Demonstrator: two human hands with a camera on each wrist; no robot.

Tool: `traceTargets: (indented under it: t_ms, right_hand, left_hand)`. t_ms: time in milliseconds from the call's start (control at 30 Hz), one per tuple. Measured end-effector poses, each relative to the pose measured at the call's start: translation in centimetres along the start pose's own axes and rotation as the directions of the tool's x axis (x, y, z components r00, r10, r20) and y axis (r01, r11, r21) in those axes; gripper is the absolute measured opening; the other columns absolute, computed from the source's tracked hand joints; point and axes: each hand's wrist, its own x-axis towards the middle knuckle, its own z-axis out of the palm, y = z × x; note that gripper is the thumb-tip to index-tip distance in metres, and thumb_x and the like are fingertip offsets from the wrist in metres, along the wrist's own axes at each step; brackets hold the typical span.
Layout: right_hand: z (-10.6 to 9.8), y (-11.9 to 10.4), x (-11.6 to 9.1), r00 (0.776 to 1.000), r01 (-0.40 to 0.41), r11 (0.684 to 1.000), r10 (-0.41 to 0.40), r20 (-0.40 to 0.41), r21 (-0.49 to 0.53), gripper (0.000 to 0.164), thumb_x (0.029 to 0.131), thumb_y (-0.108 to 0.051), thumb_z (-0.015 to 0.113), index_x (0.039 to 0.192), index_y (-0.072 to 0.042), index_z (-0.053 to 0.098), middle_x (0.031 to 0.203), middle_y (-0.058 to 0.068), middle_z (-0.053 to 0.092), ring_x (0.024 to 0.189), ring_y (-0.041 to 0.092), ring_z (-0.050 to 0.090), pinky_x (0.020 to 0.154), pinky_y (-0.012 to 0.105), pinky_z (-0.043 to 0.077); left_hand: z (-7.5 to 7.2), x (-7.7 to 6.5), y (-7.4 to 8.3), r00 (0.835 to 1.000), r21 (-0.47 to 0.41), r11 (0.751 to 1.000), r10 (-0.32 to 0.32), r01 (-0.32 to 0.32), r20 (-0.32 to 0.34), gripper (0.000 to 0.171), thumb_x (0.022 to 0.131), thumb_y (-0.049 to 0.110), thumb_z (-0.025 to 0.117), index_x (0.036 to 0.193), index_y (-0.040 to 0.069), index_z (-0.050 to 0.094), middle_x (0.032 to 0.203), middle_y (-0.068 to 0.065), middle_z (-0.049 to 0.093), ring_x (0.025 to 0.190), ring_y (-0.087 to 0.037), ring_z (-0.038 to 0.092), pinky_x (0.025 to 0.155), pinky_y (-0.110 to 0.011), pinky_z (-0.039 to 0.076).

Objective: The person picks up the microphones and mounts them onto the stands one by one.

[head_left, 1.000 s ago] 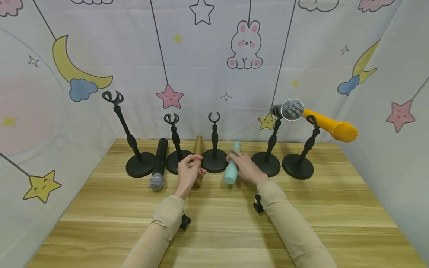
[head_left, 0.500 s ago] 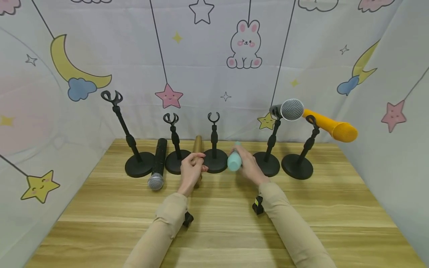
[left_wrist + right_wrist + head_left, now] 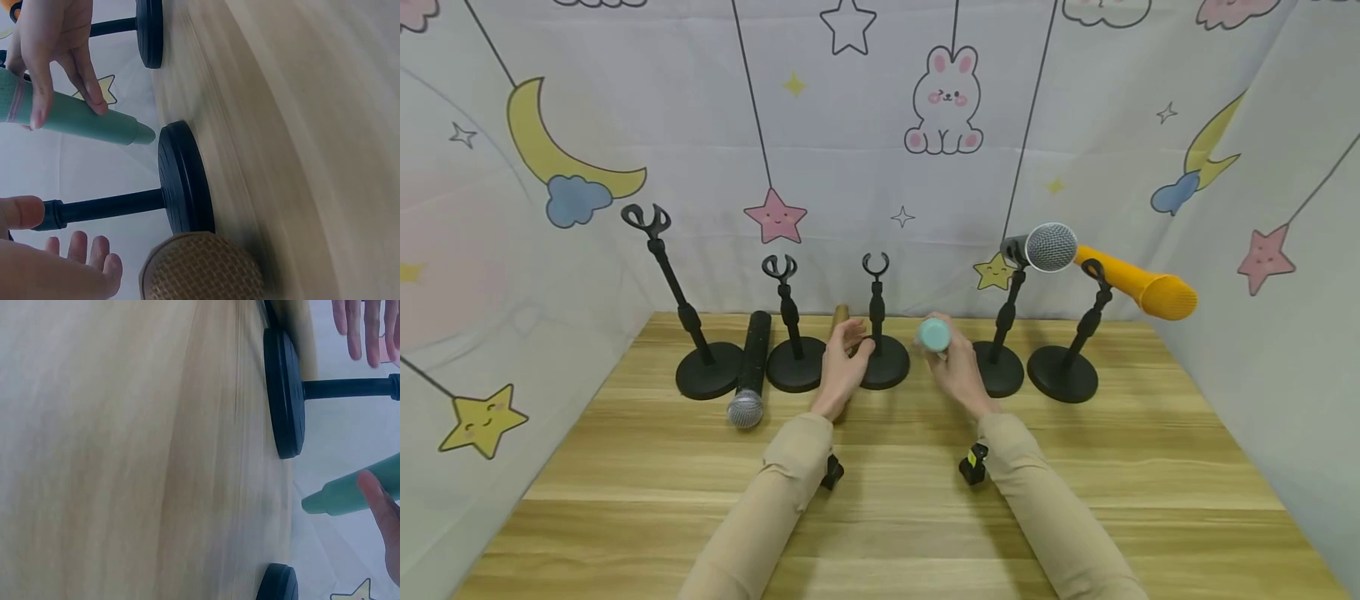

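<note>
Teal microphone (image 3: 934, 335) had left the bench (image 3: 895, 508), gripped by right hand (image 3: 957, 372); left hand (image 3: 842, 369), fingers relaxed, neared middle stand (image 3: 878, 333)

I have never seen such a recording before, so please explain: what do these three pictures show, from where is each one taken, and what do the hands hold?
A person works with two bare hands. The wide picture comes from a camera on the head; the two sideways ones come from cameras on the wrists. On the wooden table stand five black microphone stands. Two at the right carry a grey microphone and a yellow microphone. A black microphone and a gold microphone lie flat. The right hand holds a mint-green microphone lifted off the table. The left hand, fingers relaxed, is beside the middle stand.
</note>
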Motion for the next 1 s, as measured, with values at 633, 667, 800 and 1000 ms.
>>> traceTargets:
  t_ms: [633,667,800,1000]
  right_hand:
    - [-0.1,-0.5,-0.1,0.992,-0.019,0.998,0.026,-0.12,0.063,0.036,0.097,-0.015,0.069,0.129,-0.002,0.059,0.114,0.021,0.068,0.104,0.036,0.071,0.082,0.046,0.061]
    - [-0.1,-0.5,-0.1,0.992,-0.02,0.998,0.028,-0.124,0.064,0.036,0.097,-0.015,0.069,0.129,-0.001,0.059,0.114,0.021,0.068,0.103,0.036,0.072,0.082,0.045,0.061]
    - [-0.2,-0.4,-0.2,0.989,-0.02,0.997,0.03,-0.143,0.072,0.037,0.097,-0.015,0.069,0.13,0.0,0.059,0.115,0.023,0.068,0.102,0.037,0.072,0.081,0.043,0.062]
    - [-0.4,-0.5,-0.3,0.988,-0.032,0.996,0.045,-0.151,0.086,0.038,0.097,-0.014,0.068,0.131,0.001,0.059,0.119,0.024,0.067,0.105,0.038,0.071,0.081,0.045,0.061]
  left_hand:
    - [1.0,1.5,1.3,0.991,0.035,0.998,0.053,-0.057,0.121,0.063,0.106,0.023,0.05,0.162,0.016,0.02,0.169,-0.011,0.018,0.157,-0.033,0.018,0.125,-0.057,0.02]
    - [1.1,1.6,1.4,0.991,0.043,0.997,0.056,-0.061,0.118,0.063,0.106,0.022,0.05,0.162,0.016,0.02,0.169,-0.011,0.019,0.157,-0.033,0.019,0.125,-0.056,0.02]
    - [1.3,2.0,1.9,0.993,0.08,0.994,0.062,-0.07,0.097,0.062,0.106,0.023,0.05,0.161,0.011,0.023,0.166,-0.014,0.026,0.155,-0.033,0.024,0.125,-0.054,0.023]
    - [1.5,2.7,2.3,0.994,0.142,0.984,0.096,-0.103,0.058,0.059,0.107,0.028,0.05,0.157,0.002,0.03,0.158,-0.022,0.038,0.148,-0.038,0.035,0.121,-0.055,0.03]
